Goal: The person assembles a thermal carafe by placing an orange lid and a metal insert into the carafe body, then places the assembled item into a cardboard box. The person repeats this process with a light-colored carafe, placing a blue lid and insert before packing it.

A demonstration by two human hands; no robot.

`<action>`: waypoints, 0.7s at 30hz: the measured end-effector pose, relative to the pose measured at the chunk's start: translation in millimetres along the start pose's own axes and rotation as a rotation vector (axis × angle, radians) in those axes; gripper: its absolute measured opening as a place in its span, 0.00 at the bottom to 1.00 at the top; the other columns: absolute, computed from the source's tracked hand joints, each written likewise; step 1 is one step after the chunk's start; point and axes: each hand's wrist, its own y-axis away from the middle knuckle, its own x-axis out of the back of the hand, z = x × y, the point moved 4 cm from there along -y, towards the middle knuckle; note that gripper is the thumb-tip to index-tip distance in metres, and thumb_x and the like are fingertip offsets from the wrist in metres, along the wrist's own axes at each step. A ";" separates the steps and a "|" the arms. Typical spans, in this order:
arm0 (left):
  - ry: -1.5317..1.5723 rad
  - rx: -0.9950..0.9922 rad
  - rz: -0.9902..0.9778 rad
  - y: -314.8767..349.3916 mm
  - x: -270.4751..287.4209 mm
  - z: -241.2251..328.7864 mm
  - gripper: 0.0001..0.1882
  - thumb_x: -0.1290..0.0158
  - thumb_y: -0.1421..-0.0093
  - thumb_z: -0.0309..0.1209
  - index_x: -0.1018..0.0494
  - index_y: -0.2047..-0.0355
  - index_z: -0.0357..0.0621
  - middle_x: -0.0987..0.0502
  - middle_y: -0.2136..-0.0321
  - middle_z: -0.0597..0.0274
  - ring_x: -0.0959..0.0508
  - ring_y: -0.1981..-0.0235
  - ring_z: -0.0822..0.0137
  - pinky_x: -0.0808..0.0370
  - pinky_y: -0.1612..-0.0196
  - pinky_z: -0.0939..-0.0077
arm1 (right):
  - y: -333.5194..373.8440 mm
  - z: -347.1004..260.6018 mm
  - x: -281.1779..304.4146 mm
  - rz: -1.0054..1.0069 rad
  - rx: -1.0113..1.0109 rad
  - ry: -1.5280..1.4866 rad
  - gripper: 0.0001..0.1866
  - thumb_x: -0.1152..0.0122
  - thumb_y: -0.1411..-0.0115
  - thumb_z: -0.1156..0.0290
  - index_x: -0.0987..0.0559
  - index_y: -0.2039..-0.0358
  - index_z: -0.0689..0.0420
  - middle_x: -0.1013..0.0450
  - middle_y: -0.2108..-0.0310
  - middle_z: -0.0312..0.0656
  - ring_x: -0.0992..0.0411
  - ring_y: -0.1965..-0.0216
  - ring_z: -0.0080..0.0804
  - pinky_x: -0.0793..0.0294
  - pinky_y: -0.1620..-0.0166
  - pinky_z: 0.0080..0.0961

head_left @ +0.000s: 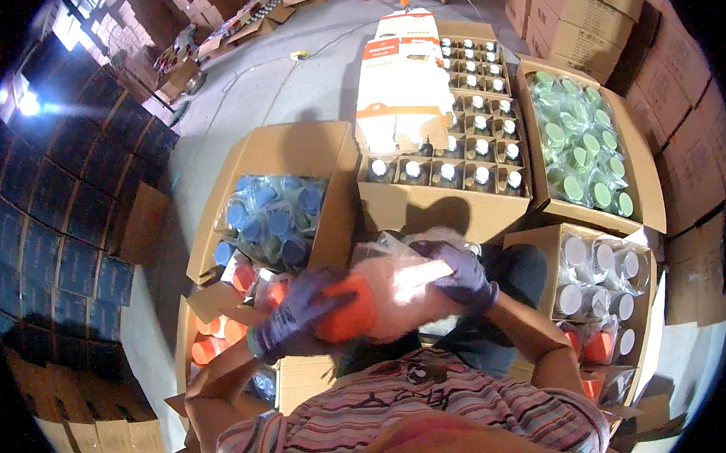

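A plastic-wrapped bottle or jar (400,297) with an orange-red lid lies sideways across my lap, lid toward the left. My left hand (294,314), in a purple glove and a little blurred, is closed around the lid end. At the other end my right hand (464,281), gloved alike, grips the wrapped body near its base. Loose clear plastic bunches up along the far side. Just beyond my left hand, an open carton (340,185) holds several wrapped containers with blue lids (278,223). Orange-lidded containers (208,349) stand in a box beside my left forearm.
Ahead is a divided carton (429,205) of white-capped bottles, partly covered by white-and-orange printed cardboard (405,87). Green-lidded containers (581,147) fill a carton at the far right. Nearer right, a box (545,238) holds grey- and red-lidded ones. Stacked cartons (73,189) line both sides.
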 end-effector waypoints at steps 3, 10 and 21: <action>0.325 0.356 0.011 22.2 -18.7 -28.2 0.48 0.34 0.56 0.43 0.46 0.40 0.39 0.40 0.44 0.46 0.39 0.43 0.49 0.39 0.43 0.54 | 4.9 13.2 -2.0 0.058 0.179 0.118 0.20 0.42 0.46 0.54 0.24 0.60 0.58 0.29 0.54 0.49 0.28 0.56 0.48 0.30 0.54 0.37; 0.987 0.771 0.242 35.5 -42.6 -50.3 0.46 0.37 0.51 0.35 0.54 0.39 0.38 0.41 0.44 0.51 0.41 0.41 0.61 0.40 0.40 0.64 | 16.2 -8.5 -12.5 0.226 0.349 0.426 0.14 0.37 0.60 0.67 0.25 0.71 0.57 0.28 0.55 0.49 0.29 0.53 0.44 0.30 0.49 0.40; 0.919 0.667 0.426 47.2 -34.7 -50.7 0.38 0.38 0.56 0.25 0.44 0.46 0.38 0.33 0.51 0.54 0.31 0.49 0.62 0.32 0.46 0.65 | 6.5 14.3 6.9 -0.041 0.341 0.410 0.17 0.37 0.56 0.60 0.25 0.66 0.50 0.29 0.52 0.40 0.33 0.47 0.39 0.37 0.42 0.40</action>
